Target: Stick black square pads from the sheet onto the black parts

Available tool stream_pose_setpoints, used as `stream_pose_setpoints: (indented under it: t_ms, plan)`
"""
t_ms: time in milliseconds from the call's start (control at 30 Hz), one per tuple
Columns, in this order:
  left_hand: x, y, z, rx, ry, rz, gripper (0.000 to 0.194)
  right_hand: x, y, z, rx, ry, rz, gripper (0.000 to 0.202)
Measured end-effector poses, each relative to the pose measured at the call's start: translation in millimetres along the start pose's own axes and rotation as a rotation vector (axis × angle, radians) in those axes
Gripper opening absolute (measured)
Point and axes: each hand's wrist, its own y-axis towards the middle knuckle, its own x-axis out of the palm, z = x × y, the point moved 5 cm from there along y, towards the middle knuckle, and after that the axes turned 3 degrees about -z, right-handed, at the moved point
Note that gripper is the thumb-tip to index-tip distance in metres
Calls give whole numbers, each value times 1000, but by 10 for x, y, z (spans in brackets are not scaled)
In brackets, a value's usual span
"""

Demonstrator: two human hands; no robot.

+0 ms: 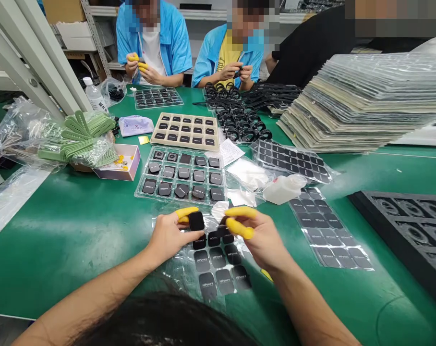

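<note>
My left hand [171, 235], with yellow finger cots, pinches a black square smartwatch body [196, 221], its glossy screen facing me. To its right, my right hand [259, 235], also in yellow finger cots and slightly blurred, closes its fingertips on a small dark film piece [223, 222]; the fingers partly cover it. A crumpled white wipe [219, 210] shows beside those fingertips; whether they touch it I cannot tell. Below both hands lies a clear sheet of black HiFuture film stickers [217, 258]. Just beyond, a clear plastic tray [140, 196] carries several black watch bodies.
A beige tray [153, 140] of watch bodies sits farther back. Green straps [84, 134] and an open box [131, 166] are left. Right are a white bottle [284, 188], another sticker sheet [326, 228], a black foam tray [365, 202] and stacked trays [358, 101]. Two co-workers sit opposite.
</note>
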Motion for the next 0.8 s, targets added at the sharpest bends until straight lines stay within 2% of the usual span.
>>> stream_pose_setpoints:
  t_ms: [100,167,400,800]
  plan:
    - [62,-49,10,56,94,-54,49,242,-37,162,149,-8,19,52]
    - [83,-64,20,70,119,-65,48,315,-31,230,198,-5,42,54]
    - [87,-43,77,87,206,-116,53,277,3,260,313,18,15,55]
    - [96,-22,68,106,215,-146,57,279,6,325,311,4,0,56]
